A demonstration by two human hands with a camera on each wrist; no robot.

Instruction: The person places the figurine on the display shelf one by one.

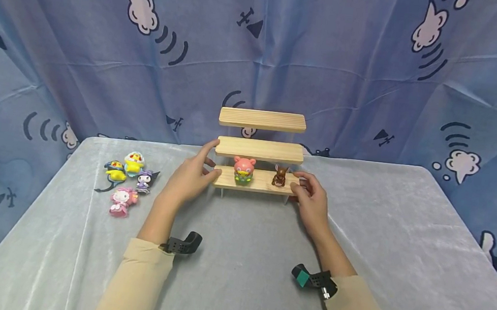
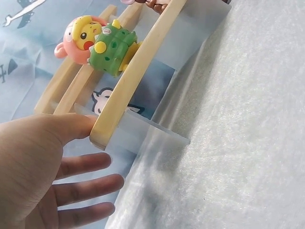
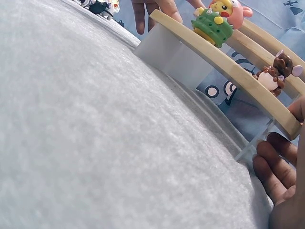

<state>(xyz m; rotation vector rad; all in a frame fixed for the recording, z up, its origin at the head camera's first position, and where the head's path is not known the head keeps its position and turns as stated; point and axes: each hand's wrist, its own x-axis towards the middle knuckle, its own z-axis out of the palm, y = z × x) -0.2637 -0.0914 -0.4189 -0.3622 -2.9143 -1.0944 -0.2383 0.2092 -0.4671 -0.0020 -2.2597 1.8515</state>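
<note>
A three-tier wooden display shelf [image 1: 260, 150] with clear side panels stands at the table's back. On its lowest board sit a toy figure in a pink hood and green outfit [image 1: 243, 171] and a small brown eared figure [image 1: 280, 176]. My left hand [image 1: 191, 176] touches the left end of the shelf. In the left wrist view its thumb [image 2: 78, 126] rests against the lowest board's end, the other fingers stretched out and apart. My right hand [image 1: 313, 203] grips the right end of that board, thumb on top and fingers [image 3: 274, 164] curled below beside the clear panel.
On the table's left lie a yellow figure with a blue-rimmed top [image 1: 134, 162], another yellow one with a dark tail [image 1: 115, 171], a purple-and-black figure [image 1: 144, 182] and a pink figure [image 1: 121, 202]. A patterned blue curtain [image 1: 261, 39] hangs behind the grey cloth-covered table [image 1: 234, 276].
</note>
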